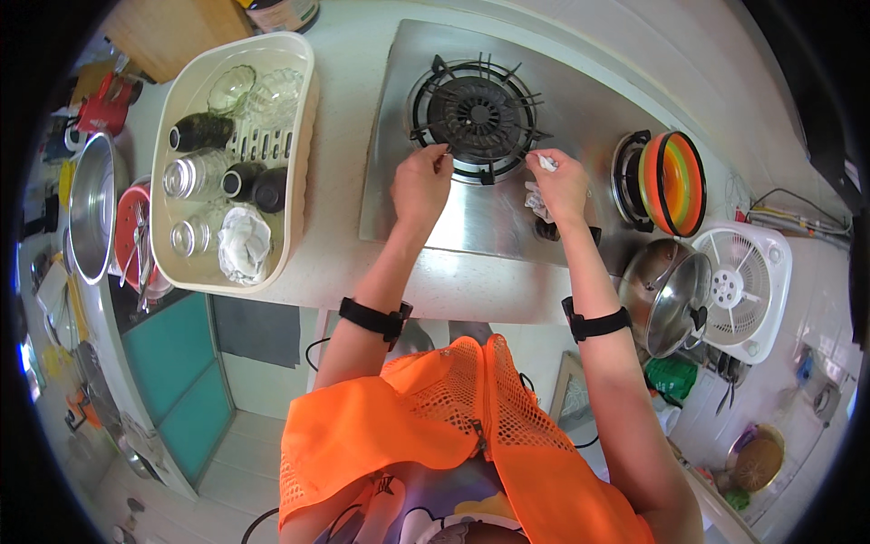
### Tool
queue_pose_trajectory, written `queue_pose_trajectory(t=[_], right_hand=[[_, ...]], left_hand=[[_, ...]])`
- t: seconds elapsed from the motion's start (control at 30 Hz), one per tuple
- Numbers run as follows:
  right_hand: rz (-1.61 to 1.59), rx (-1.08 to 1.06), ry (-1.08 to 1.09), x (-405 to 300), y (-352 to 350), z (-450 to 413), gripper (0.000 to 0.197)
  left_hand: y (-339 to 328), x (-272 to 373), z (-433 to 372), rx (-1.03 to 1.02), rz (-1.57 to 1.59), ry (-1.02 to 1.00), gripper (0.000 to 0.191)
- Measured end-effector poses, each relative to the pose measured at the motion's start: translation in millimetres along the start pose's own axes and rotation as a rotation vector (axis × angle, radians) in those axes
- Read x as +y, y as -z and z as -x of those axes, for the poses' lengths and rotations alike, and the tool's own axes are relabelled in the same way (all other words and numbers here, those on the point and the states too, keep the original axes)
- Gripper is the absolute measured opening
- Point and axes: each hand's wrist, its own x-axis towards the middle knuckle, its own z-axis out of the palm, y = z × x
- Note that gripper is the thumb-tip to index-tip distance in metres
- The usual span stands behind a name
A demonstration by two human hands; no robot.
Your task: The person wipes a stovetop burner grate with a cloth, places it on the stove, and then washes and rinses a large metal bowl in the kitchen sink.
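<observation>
A gas burner (480, 112) with a black pan support (488, 172) is set in a stainless steel hob (408, 217). My left hand (423, 182) pinches the near-left edge of the pan support; its fingertips are partly hidden. At the near-right edge, my right hand (559, 187) has a crumpled white tissue (546, 163) between its fingers, its fingertips close to a prong. More of the crumpled white material (535, 198) hangs below that hand, beside a black control knob (546, 230) partly covered by the wrist.
A cream drying basket (309, 136) with glass jars, dark cups and a white cloth (243, 245) stands left. On the right are nested colourful bowls (669, 183) over a second burner (629, 180), a lidded steel pot (663, 292) and a white fan (741, 289).
</observation>
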Motion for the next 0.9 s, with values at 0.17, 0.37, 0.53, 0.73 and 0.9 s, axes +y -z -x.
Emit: queue_pose_trajectory(t=[0.17,0.37,0.53,0.73,0.9], right_hand=[[-0.092,0.021,0.047,14,-4,-4,0.017],[-0.136,-0.02,-0.033,-4,-5,0,0.018],[-0.147,0.0,-0.016,-2,-7,-2,0.018],[-0.14,-0.013,0.007,-2,-5,-1,0.02],[-0.186,-0.038,-0.027,-5,-3,3,0.023]], left_hand=[[-2,4,5,0.006,0.023,0.057,0.022],[0,2,6,0.004,0.117,0.093,0.022],[4,7,3,-0.008,0.089,0.091,0.02],[4,5,3,0.02,0.046,0.041,0.023],[2,0,5,0.023,0.085,0.073,0.022]])
